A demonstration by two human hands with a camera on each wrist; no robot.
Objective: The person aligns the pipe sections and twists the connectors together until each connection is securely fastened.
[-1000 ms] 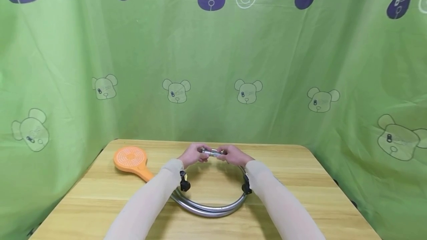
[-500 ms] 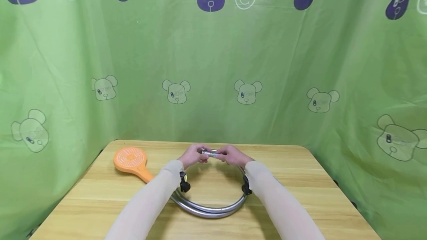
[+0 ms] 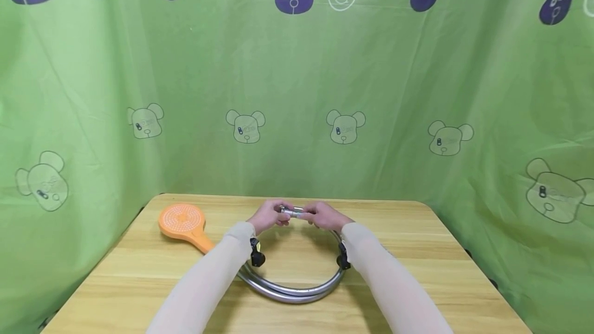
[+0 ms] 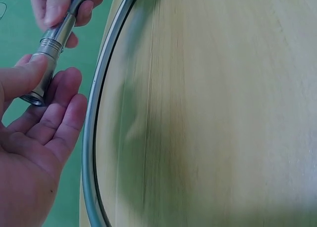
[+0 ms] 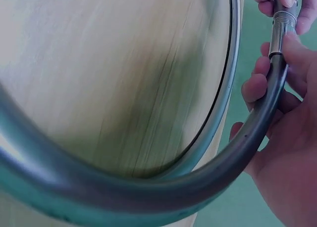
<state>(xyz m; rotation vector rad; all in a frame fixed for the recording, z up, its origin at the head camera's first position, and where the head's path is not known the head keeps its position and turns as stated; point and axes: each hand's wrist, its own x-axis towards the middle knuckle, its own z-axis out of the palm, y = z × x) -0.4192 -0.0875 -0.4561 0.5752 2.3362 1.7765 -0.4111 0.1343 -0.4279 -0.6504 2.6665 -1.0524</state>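
At the far middle of the table, my left hand [image 3: 268,216] pinches a short metal connector [image 4: 48,77] between thumb and fingers. The connector's round mouth faces the left palm. My right hand [image 3: 327,216] curls its fingers round the end of a silver shower hose [image 5: 267,108], thumb on its metal end fitting [image 5: 279,39]. Connector and fitting meet in line, with a few threads showing between them. The hose's loop lies on the table below my wrists. To the left lies an orange shower head [image 3: 182,219], face up, its handle partly hidden by my left forearm.
The wooden table [image 3: 417,272] has its far edge just beyond my hands. A green printed curtain [image 3: 297,81] hangs behind it and along both sides. Black wrist cameras [image 3: 257,252] sit on the inner side of both wrists, near the hose loop.
My right fingers shift slightly on the hose fitting. Both hands stay in the same place, and the shower head and hose loop lie as before.
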